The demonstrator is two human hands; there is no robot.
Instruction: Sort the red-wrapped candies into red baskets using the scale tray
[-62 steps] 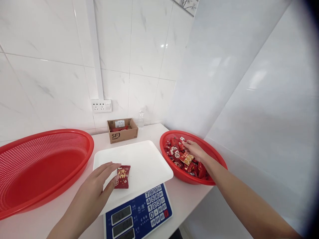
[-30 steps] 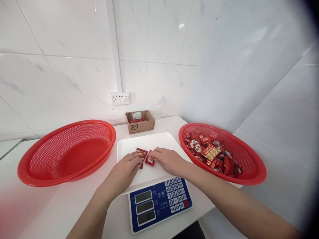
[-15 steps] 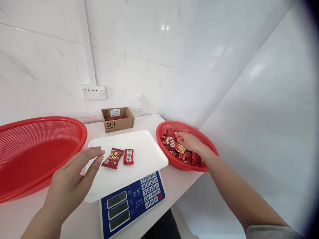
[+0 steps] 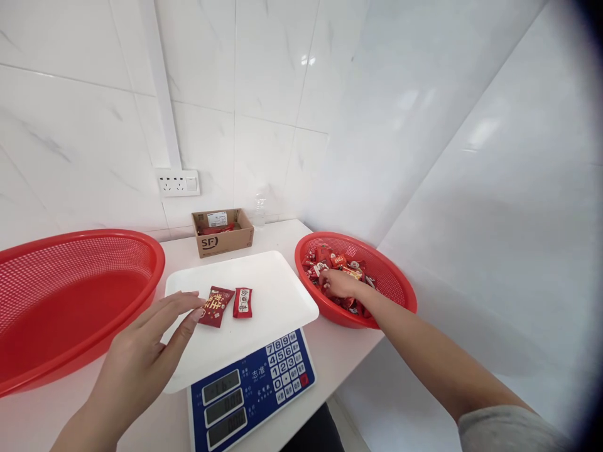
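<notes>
My left hand (image 4: 141,351) hovers over the left side of the white scale tray (image 4: 277,289), thumb and fingers apart. Its fingertips overlap the edge of a dark red snack packet (image 4: 217,306); whether they touch it I cannot tell. Just right of that packet lies a smaller red packet (image 4: 242,303) with a white label. My right hand (image 4: 342,284) reaches into the right red basket (image 4: 393,282), fingers curled down among small red wrapped snacks (image 4: 353,267). What sits between those fingertips is hidden. Under the tray is a blue digital scale (image 4: 254,392) with keypad and displays.
Another red basket (image 4: 151,251), larger, stands at the left. Behind the tray is a cardboard box (image 4: 226,240) with red packets inside, and a clear plastic bottle (image 4: 259,210) beside it. Tiled wall with a socket (image 4: 178,182) backs the white table (image 4: 282,235).
My right hand has moved left and nearer me within the basket, and the snacks there have shifted. My left hand has come slightly right, over the dark red packet's edge.
</notes>
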